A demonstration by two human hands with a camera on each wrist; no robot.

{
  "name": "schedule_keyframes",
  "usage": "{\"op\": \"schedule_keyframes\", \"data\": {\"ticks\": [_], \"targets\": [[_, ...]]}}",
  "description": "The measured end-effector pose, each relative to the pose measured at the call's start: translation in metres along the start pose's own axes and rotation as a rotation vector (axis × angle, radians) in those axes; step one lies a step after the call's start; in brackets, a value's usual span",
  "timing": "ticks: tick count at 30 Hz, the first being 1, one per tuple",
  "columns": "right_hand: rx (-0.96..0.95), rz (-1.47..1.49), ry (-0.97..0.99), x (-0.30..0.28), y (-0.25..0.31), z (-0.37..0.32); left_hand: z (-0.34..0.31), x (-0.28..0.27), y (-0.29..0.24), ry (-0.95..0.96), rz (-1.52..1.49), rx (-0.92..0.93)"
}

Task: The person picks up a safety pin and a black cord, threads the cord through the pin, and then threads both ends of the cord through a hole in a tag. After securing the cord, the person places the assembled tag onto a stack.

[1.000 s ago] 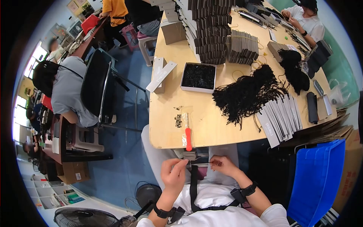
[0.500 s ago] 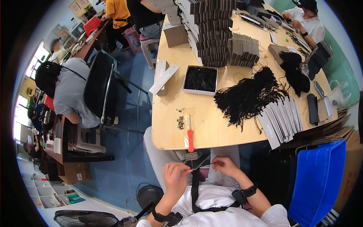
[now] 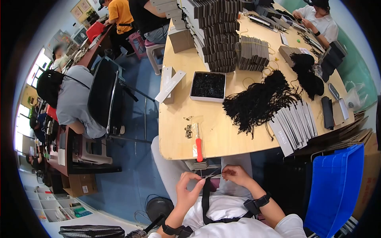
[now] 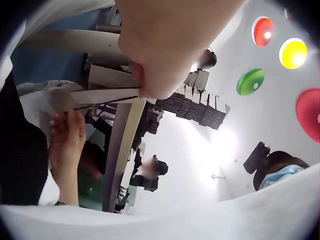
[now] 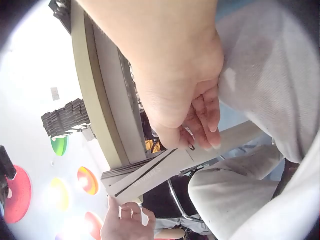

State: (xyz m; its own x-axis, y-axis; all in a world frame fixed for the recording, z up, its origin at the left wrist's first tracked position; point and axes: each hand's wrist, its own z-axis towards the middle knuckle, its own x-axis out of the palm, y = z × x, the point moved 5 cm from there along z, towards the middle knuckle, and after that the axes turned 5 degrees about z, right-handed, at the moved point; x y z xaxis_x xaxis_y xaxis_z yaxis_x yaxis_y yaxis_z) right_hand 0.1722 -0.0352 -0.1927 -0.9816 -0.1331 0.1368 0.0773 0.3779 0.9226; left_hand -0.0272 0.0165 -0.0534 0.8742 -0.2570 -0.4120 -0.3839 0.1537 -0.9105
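Over the lap, my left hand [image 3: 189, 191] pinches one end of a narrow grey card strip [image 5: 150, 176] between thumb and fingers. The strip carries pale lettering, and a thin black cord [image 5: 142, 175] runs along it. My right hand [image 3: 237, 175], to the right, pinches the other end of the cord with thumb and fingertips, its other fingers curled. The left wrist view shows the strip [image 4: 107, 95] nearly edge-on, leaving my left hand [image 4: 162, 62] toward my right hand [image 4: 68, 142]. My left fingertips partly hide the strip's end.
On the table [image 3: 178, 139] lie a red-handled tool [image 3: 199, 150], metal clips [image 3: 188, 131], a box of black pieces [image 3: 208, 85], black cords [image 3: 258, 103], corded strips [image 3: 291, 127] and tall card stacks [image 3: 218, 35]. A blue bin [image 3: 335, 186] stands right; a fan [image 3: 92, 231] stands lower left.
My left hand has moved slightly right, toward my right hand, and its thumb and forefinger now form a wider arch. The cord stays between both hands. My right hand has barely moved.
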Motion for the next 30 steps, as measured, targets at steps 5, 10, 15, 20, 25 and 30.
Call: {"op": "schedule_keyframes", "data": {"ticks": [5,10,15,20,25,30], "targets": [[0.023,-0.031,-0.027,-0.002,0.012,-0.004,0.002,0.004,0.015,0.085,-0.255,-0.126],[-0.062,0.034,-0.077,-0.007,0.066,-0.028,-0.004,-0.003,0.002,0.162,-0.555,-0.314],[-0.431,-0.231,-0.041,0.003,0.146,-0.050,-0.011,0.001,-0.018,0.255,-0.621,-0.308],[-0.595,-0.308,-0.057,0.023,0.180,-0.065,-0.013,0.017,-0.044,0.320,-0.379,-0.074],[-0.664,-0.431,-0.205,0.025,0.176,-0.070,-0.008,0.027,-0.062,0.275,-0.100,0.025],[-0.543,-0.323,-0.217,0.016,0.176,-0.067,0.002,0.025,-0.078,0.293,-0.025,0.126]]}}
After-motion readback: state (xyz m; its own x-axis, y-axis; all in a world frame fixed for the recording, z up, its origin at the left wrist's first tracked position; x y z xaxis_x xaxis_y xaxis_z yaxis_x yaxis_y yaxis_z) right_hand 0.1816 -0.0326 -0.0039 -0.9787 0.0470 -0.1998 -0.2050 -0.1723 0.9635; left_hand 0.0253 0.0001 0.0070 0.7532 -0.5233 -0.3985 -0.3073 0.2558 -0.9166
